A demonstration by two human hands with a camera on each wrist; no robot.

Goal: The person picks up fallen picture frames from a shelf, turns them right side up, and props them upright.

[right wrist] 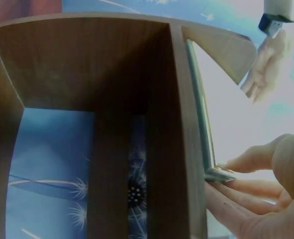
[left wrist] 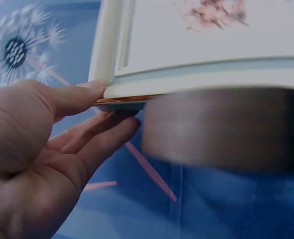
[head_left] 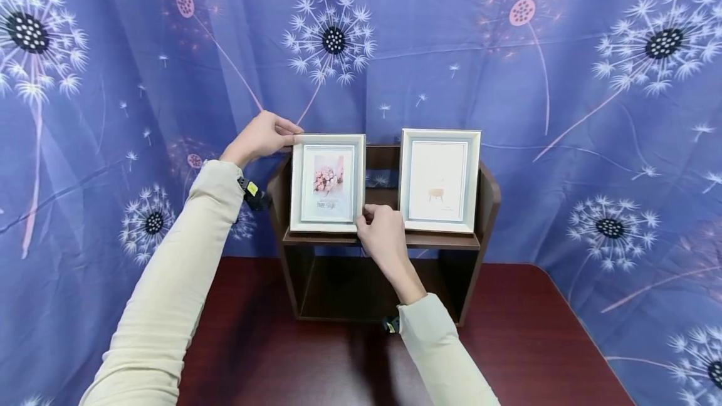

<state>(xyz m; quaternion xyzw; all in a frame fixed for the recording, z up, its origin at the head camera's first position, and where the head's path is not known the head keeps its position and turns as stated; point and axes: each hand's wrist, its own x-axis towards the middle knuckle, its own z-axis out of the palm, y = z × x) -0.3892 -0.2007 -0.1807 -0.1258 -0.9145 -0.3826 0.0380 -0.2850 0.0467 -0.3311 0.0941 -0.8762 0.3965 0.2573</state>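
A pale picture frame (head_left: 328, 183) with a pink flower picture and lettering stands on the upper board of a dark brown wooden shelf (head_left: 476, 274). My left hand (head_left: 262, 138) pinches its top left corner. The left wrist view shows that hand's thumb (left wrist: 79, 97) on the front edge and the fingers behind. Down at the lower right corner, my right hand (head_left: 386, 240) grips the same frame; in the right wrist view the thumb (right wrist: 256, 158) lies on the front, with fingers below and behind. A second picture frame (head_left: 440, 180), showing a small stool, leans upright to the right.
The shelf's lower compartment (head_left: 361, 287) opens to the front. Under the shelf is a dark red table (head_left: 524, 337) with a rounded back right corner. A blue dandelion-patterned curtain (head_left: 429, 36) hangs behind and at both sides.
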